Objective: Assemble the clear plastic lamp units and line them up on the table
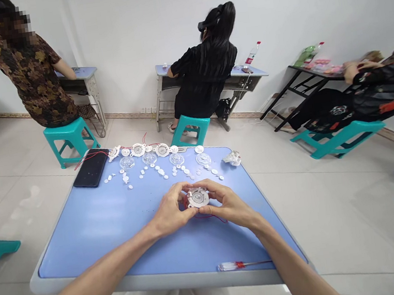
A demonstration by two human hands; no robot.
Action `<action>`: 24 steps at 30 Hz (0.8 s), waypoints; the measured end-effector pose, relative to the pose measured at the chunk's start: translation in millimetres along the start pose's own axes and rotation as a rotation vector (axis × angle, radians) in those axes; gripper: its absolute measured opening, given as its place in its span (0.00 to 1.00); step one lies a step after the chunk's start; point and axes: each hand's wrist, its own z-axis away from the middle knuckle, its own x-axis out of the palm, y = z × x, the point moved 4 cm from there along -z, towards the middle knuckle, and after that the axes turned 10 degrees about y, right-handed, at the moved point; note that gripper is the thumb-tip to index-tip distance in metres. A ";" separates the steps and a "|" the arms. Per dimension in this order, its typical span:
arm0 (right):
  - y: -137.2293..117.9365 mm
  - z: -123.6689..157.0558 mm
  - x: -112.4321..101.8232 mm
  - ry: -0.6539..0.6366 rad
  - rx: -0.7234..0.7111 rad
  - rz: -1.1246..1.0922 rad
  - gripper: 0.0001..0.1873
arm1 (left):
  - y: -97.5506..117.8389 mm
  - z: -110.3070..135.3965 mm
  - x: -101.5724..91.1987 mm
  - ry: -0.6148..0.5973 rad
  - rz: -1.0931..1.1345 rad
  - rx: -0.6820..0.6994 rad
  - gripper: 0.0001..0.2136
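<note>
My left hand [170, 211] and my right hand [227, 204] meet over the middle of the blue table [95, 230]. Together they grip a small round white lamp module [197, 197] with a clear lens in its centre, fingers curled round its rim. A thin red wire [217, 217] trails from it onto the table under my right hand. Beyond my hands lie several clear lenses [149, 158] and small white round parts [161, 171], with a row of similar white modules [138, 149] joined by red wire at the far edge.
A black phone [91, 168] lies at the table's far left corner. A red-handled screwdriver [240, 264] rests at the near edge. A crumpled plastic bag [233, 158] sits far right. Three other people sit on teal stools [70, 138] at desks beyond.
</note>
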 end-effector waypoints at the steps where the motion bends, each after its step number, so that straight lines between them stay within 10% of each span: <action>1: 0.1 0.4 -0.7 0.006 0.002 0.004 0.24 | -0.1 -0.2 -0.8 0.007 0.058 -0.041 0.21; 24: 13.7 4.2 -0.5 -0.071 0.255 -0.443 0.26 | 0.0 -4.3 -3.4 0.060 0.407 -0.281 0.19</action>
